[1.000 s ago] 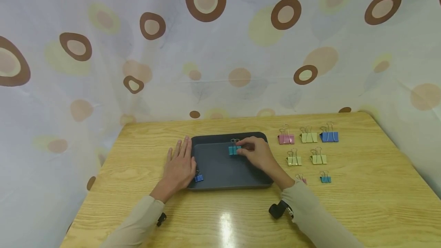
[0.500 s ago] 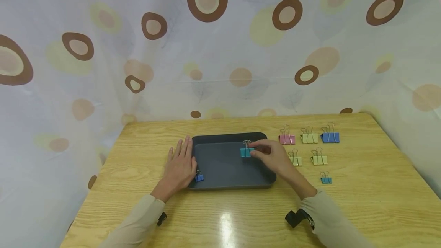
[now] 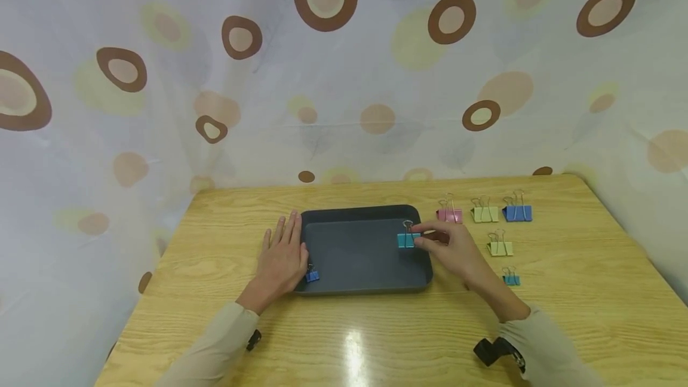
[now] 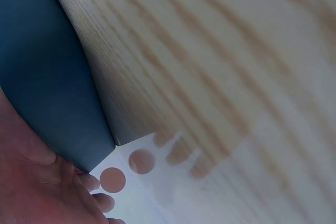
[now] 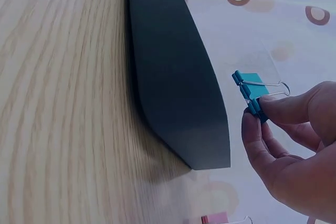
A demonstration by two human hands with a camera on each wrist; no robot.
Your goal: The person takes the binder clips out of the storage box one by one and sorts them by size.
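Note:
My right hand [image 3: 454, 248] pinches a teal binder clip [image 3: 407, 240] by its right end, over the right side of the dark grey tray [image 3: 355, 285]. In the right wrist view the teal binder clip [image 5: 255, 90] sits between thumb and fingertips, above the tray's wall [image 5: 173, 66]. With fingers straight, my left hand [image 3: 280, 258] rests against the tray's left edge. A small blue binder clip [image 3: 312, 276] lies inside the tray's near left corner, beside the left thumb. The left wrist view shows the left hand [image 4: 42, 182] along the tray's outer wall [image 4: 52, 77].
Right of the tray stand several binder clips: a pink one [image 3: 450, 215], a yellow one [image 3: 485, 214] and a big blue one [image 3: 518, 213] at the back. Nearer are another yellow clip [image 3: 501, 248] and a small teal clip [image 3: 512, 279]. A patterned cloth [image 3: 344, 88] hangs behind the wooden table [image 3: 242, 339].
My right hand has carried the teal binder clip rightward across the tray, from its middle to its right side. It now covers some clips on the table. The left hand has stayed put.

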